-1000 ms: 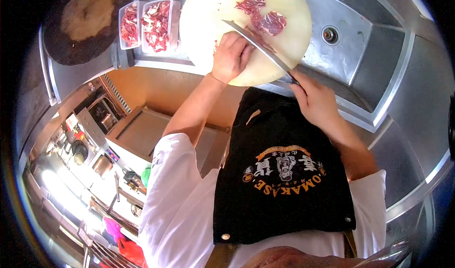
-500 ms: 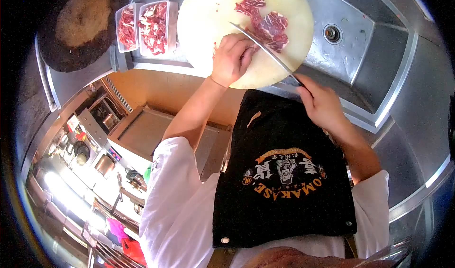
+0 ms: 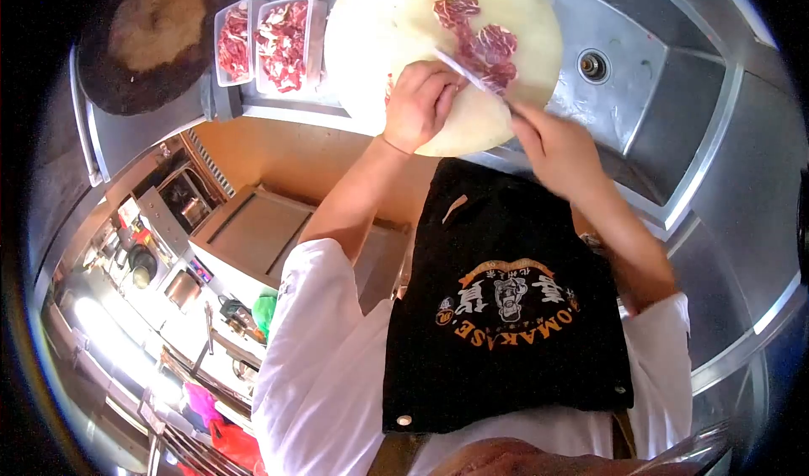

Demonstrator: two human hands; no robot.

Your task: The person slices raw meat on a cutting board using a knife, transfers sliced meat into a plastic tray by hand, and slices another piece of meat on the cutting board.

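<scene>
On the round pale cutting board (image 3: 371, 29) my left hand (image 3: 417, 105) is curled with its fingers bent under, pressing on something mostly hidden, likely meat. My right hand (image 3: 552, 147) is wrapped round the handle of a knife (image 3: 472, 75). The blade slants up and left across the board, its tip close to my left knuckles, and looks blurred. Red marbled meat pieces (image 3: 494, 45) lie on the board just beyond the blade. A bit of red meat shows at the left edge of my left hand.
Two clear containers of cut meat, one (image 3: 283, 46) beside the other (image 3: 233, 45), stand left of the board. A metal sink (image 3: 615, 80) with a drain is at the right. A dark round block (image 3: 152, 46) is at the far left.
The knife has moved up and forward over the board with my right hand, its blade turned flatter to the view. My left hand stays curled in nearly the same place.
</scene>
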